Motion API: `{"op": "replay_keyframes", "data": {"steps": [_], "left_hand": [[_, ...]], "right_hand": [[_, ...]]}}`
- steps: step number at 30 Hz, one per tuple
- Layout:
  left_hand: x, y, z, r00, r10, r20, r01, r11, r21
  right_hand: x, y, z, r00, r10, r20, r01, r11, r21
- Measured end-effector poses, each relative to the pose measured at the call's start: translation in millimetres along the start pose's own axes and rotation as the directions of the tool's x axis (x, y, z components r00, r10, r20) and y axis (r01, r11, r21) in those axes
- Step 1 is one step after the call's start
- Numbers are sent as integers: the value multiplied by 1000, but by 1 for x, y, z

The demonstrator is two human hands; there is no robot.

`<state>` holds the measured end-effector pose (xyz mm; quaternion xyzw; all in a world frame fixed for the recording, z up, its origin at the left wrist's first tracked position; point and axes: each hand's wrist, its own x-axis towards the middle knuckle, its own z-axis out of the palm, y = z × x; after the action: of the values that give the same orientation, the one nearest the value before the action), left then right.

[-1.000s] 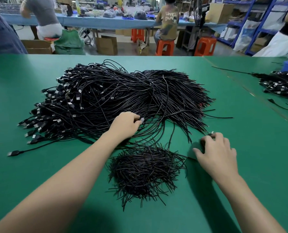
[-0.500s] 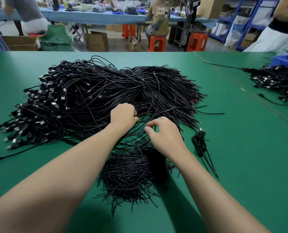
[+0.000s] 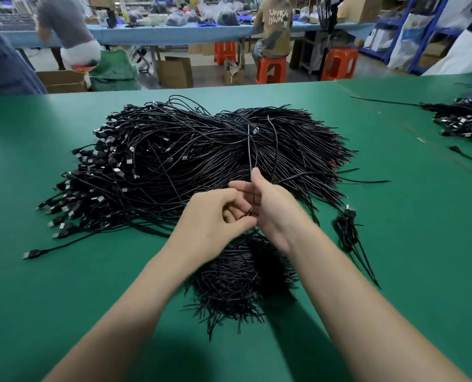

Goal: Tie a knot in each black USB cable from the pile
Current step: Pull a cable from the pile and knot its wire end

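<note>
Green surface (image 3: 394,216), workshop behind | pile (image 3: 201,155) of black USB cables at centre | left hand (image 3: 215,219) and right hand (image 3: 273,210) touching at the pile's near edge, both pinching one cable (image 3: 249,150) | cable's long axis runs from the hands away over the pile | knot seemingly unformed

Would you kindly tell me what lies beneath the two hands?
A small heap of short black strands on the green table; the left hand and right hand, holding a cable, cover its far part.
</note>
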<state>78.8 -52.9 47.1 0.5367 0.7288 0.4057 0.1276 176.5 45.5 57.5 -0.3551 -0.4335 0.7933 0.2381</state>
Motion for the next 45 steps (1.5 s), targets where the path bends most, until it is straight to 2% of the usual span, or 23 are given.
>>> {"op": "replay_keyframes", "data": {"steps": [4, 6, 8, 10, 11, 13, 15, 21, 26, 32, 36, 39, 42, 45], "left_hand": [[-30, 14, -18, 994, 102, -36, -101, 994, 49], [-34, 17, -27, 978, 154, -143, -157, 988, -7], [-32, 18, -33, 949, 123, -290, -152, 985, -78], [-24, 16, -38, 931, 141, -335, -162, 986, -34], [-20, 15, -38, 936, 207, -285, -197, 978, 63], [-12, 10, -38, 927, 369, -67, -346, 910, 227], [-8, 10, -33, 895, 440, 76, -446, 871, 206], [-8, 20, -20, 829, 541, 145, -553, 831, 63], [-10, 30, -35, 871, 471, 139, -455, 881, -130], [-6, 46, -60, 838, 507, 201, -517, 856, -4], [-11, 47, -81, 851, 500, 159, -468, 861, -201], [-17, 43, -93, 861, 506, 60, -468, 832, -297], [-14, 38, -93, 867, 498, -28, -494, 849, -187], [-10, 27, -72, 898, 435, -64, -439, 890, -125]], "right_hand": [[-9, -5, 7, 999, -2, 39, -1, 997, 75], [-18, -8, 6, 998, -23, 57, 18, 996, 90], [-29, -10, 4, 996, -18, 86, 10, 995, 97], [-44, -11, 1, 992, -15, 127, 11, 999, 30], [-52, -10, 0, 989, -13, 149, 18, 999, -28], [-70, -8, -4, 981, 11, 195, 15, 991, -130], [-87, -8, -8, 965, 33, 261, 20, 980, -200], [-119, -12, -21, 878, 85, 472, 99, 930, -353], [-127, -21, -39, 794, 188, 579, 61, 922, -383], [-117, -24, -38, 791, 179, 585, 28, 945, -326], [-115, -28, -31, 754, 161, 637, 59, 949, -311], [-112, -31, -27, 720, 162, 675, 91, 942, -323], [-109, -32, -22, 680, 167, 714, 55, 959, -277], [-104, -33, -13, 658, 81, 749, -6, 995, -102]]}}
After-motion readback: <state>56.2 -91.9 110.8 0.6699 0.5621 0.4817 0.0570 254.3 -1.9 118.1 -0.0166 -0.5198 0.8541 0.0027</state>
